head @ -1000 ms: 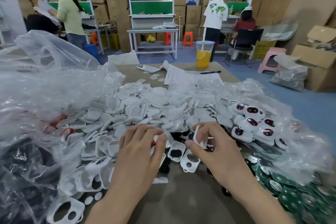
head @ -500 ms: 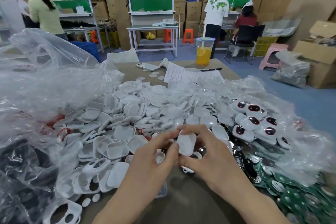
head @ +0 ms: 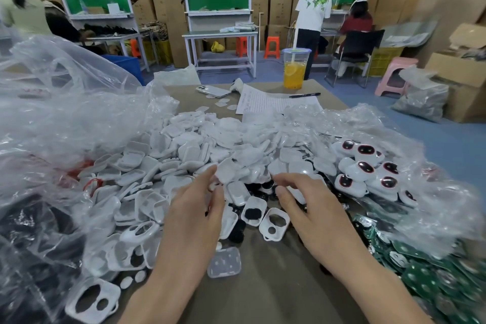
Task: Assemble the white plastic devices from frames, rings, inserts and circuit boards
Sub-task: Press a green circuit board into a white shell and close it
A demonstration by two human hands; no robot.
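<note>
- The left hand [head: 194,208] has forefinger and thumb bracketing a white shell [head: 226,174] at the pile's [head: 184,150] near edge; I cannot tell whether they clamp it.
- The right hand [head: 313,213] curls loosely over white parts just beside it; its hold is equally unclear.
- Open frames [head: 274,223] lie between the hands, within easy reach.
- Green circuit boards [head: 426,279] and finished devices [head: 368,168] sit to the right, probably kept sorted.

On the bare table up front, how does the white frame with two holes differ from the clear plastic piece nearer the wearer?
The white frame is opaque; the clear piece is see-through. The white frame has two cut-out openings, one large and one small; the clear piece shows no openings, only faint round marks. Both are rounded rectangles lying flat on the brown table.
</note>
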